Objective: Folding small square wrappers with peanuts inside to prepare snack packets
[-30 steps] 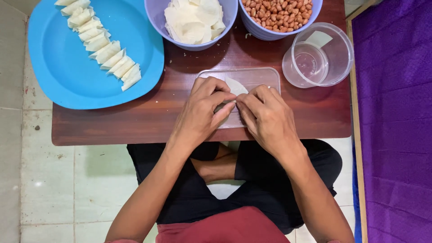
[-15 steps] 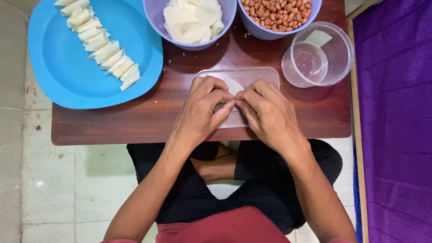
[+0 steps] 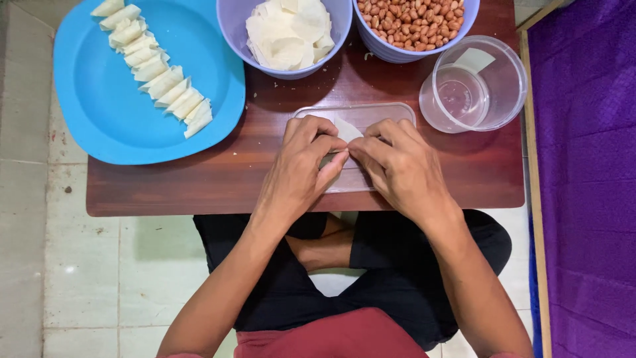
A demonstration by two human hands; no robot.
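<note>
- Against the views of a moment earlier, little is seen to have moved — both hands are kept over the same flat clear plastic lid (image 3: 361, 114) on the dark brown wooden table (image 3: 199, 179), and the thin white dough wrapper (image 3: 346, 128) is pressed a little further between the fingertips. The fold is judged to be in mid-work, not finished.
- The left hand (image 3: 301, 169) is closed down on the wrapper, thumb and forefinger pinched together on its near edge.
- The right hand (image 3: 397, 166) is closed likewise — its fingertips meet those of the left on the same piece.
- Only a small white corner of the wrapper is shown beyond the knuckles; what lies inside it cannot be told.
- Well apart to the left, a row of folded white parcels (image 3: 159, 76) is laid on a round blue plastic plate (image 3: 99, 119).
- Behind the hands, a lilac bowl of loose white wrappers (image 3: 288, 33), a lilac bowl of brown peanuts (image 3: 414, 20) and a clear round plastic tub (image 3: 474, 83) are set.
</note>
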